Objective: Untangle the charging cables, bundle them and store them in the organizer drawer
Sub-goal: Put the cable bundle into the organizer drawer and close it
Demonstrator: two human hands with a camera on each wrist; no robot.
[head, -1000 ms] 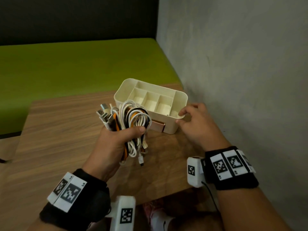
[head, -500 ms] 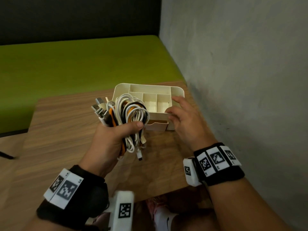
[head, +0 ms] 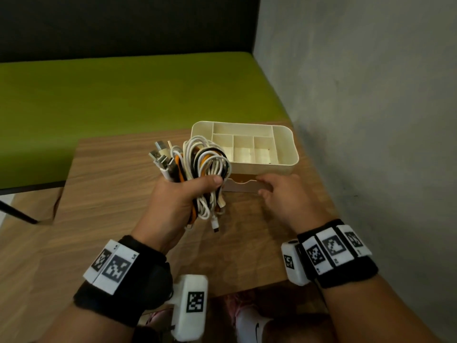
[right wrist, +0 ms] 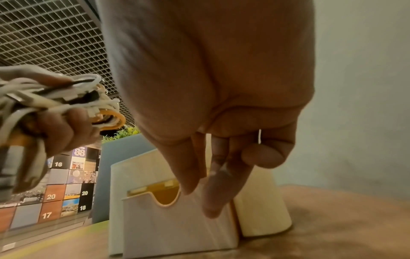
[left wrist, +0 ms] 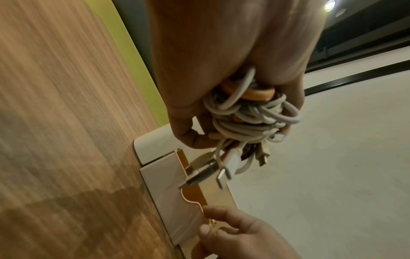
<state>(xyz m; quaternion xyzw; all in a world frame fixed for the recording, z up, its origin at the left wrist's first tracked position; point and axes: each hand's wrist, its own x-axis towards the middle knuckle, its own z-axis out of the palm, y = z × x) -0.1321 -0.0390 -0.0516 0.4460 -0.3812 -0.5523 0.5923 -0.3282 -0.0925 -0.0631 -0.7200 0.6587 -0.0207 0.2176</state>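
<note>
My left hand [head: 188, 194] grips a coiled bundle of white, black and orange charging cables [head: 205, 162] upright above the table, plugs sticking out at the top left. The cable bundle [left wrist: 248, 119] hangs just over the drawer in the left wrist view. The cream organizer [head: 286, 149] stands behind it with open top compartments. Its drawer [head: 243, 187] sticks out slightly, showing an orange inside. My right hand [head: 265, 186] pinches the drawer front [right wrist: 173, 224] at its top edge, thumb on the face and index finger above.
The organizer stands at the far right corner of the wooden table [head: 111, 181], close to the grey wall [head: 371, 120]. A green bench [head: 123, 95] runs behind the table. The table's near edge lies just past my wrists.
The organizer has been turned so that its drawer faces me. My right hand left the organizer's right rim and came down onto the drawer front. The left hand keeps hold of the cables.
</note>
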